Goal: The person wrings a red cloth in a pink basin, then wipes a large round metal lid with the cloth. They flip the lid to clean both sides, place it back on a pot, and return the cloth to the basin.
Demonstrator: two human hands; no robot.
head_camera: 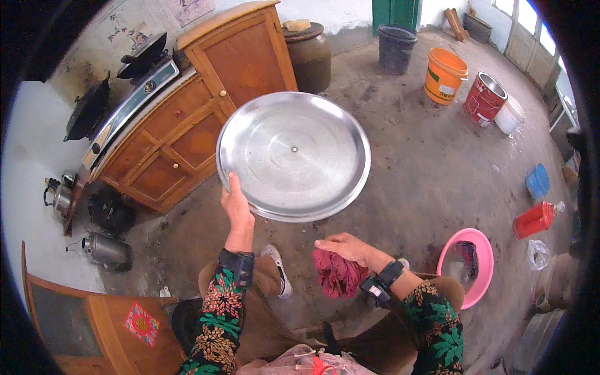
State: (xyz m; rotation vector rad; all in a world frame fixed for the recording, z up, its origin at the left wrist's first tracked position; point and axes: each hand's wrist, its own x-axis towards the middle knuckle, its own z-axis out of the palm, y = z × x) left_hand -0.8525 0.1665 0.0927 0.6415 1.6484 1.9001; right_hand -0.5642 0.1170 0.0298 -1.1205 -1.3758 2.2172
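Observation:
A large round metal lid [300, 187], its inner side facing me, is held up by its lower left rim in my left hand [238, 201], thumb over the edge. My right hand [349, 248] grips a crumpled dark-pink cloth [338, 276] just below the lid, apart from it. Beyond my right knee stands a pink plastic basin [487, 262] with water and a dark cloth in it. Both wrists wear black bands.
A wooden cabinet [243, 61] with a gas stove [136, 110] is at the left, near a large jar [307, 61]. An orange bucket [438, 84], a red metal can [483, 105] and a dark bucket [396, 51] stand on the floor. A metal container [110, 253] lies left.

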